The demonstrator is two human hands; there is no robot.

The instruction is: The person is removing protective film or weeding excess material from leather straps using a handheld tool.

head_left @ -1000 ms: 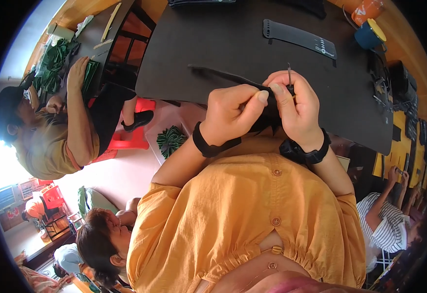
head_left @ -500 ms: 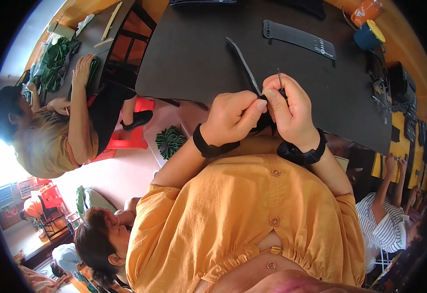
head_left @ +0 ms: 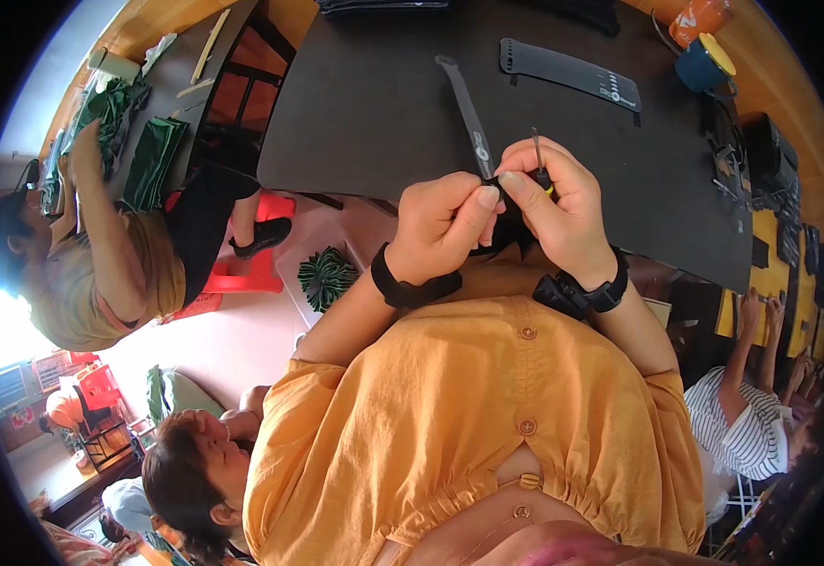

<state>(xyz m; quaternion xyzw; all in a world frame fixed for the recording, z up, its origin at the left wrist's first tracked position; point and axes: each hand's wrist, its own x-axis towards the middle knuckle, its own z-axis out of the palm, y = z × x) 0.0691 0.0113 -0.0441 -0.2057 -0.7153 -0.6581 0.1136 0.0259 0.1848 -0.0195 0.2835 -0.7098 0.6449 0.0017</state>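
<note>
A narrow dark strap (head_left: 467, 108) is found between the two hands, directly ahead of the body, with its near end gripped and its remaining length projecting out over the dark counter (head_left: 365, 104). Its long axis is directed away from the torso, the far end leaning to the left; whether that end is clear of the counter or resting on it cannot be told from this view. The near end is pinched between thumb and curled fingers of the left hand (head_left: 443, 226), which is judged the nearer of the two. The right hand (head_left: 563, 209) is closed around a slim metal-shafted tool (head_left: 537, 151) with a black-and-yellow handle, its thumb and fingertip being brought together just beside the gripped end; whether the strap is also pinched there cannot be confirmed. The tool's shaft is pointed away from the body, to the right of the strap, roughly along its direction and apart from it; its tip is too small to be identified. Beyond the hands, to the right, a flat grey perforated panel (head_left: 568, 75) is laid on the counter, well apart from the strap, with a blue mug (head_left: 700, 71) noted farther right.
</note>
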